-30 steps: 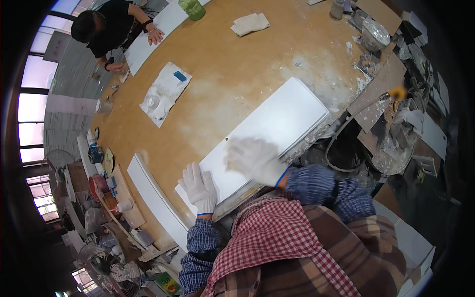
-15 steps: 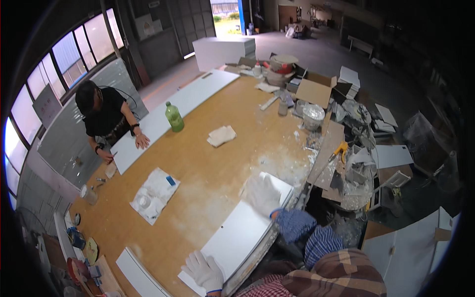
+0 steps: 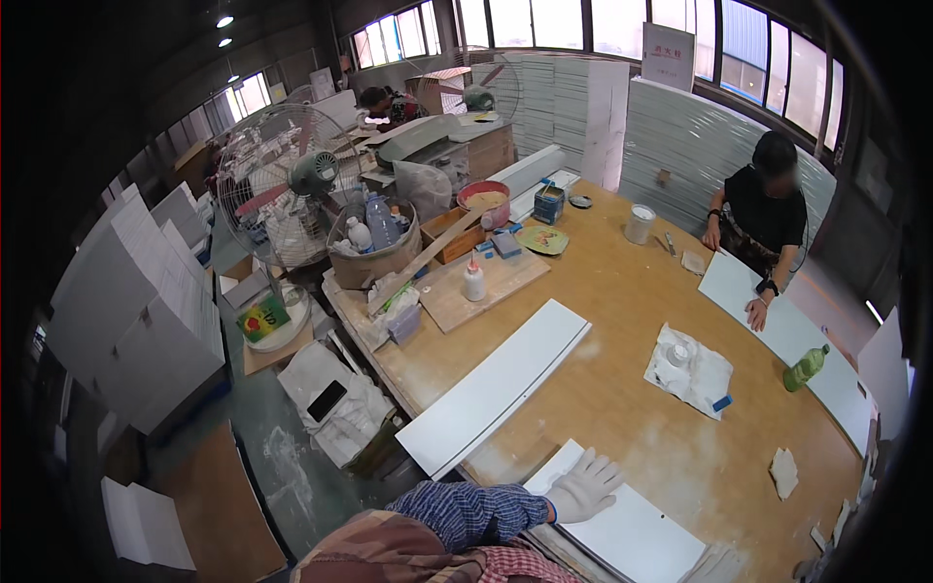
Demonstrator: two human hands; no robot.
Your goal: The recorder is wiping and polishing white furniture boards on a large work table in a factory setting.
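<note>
My left hand (image 3: pixel 583 486), in a white glove with a blue checked sleeve, lies flat with fingers spread on the near end of a white panel (image 3: pixel 637 534) at the table's front edge. It grips nothing. My right hand is out of the picture. A second, longer white panel (image 3: pixel 491 389) lies beside it, overhanging the table's edge.
A person in black (image 3: pixel 768 209) presses on another white panel (image 3: pixel 777 325) across the wooden table (image 3: pixel 622 291). A green bottle (image 3: pixel 805 369), a white rag bundle (image 3: pixel 690 369), a glue bottle (image 3: pixel 473 282), a basket of bottles (image 3: pixel 374 248) and a fan (image 3: pixel 292 185) stand around. White boards are stacked on the left.
The view has swung to my left along the table's edge. My right hand has dropped out of sight. My left hand still rests on the white panel.
</note>
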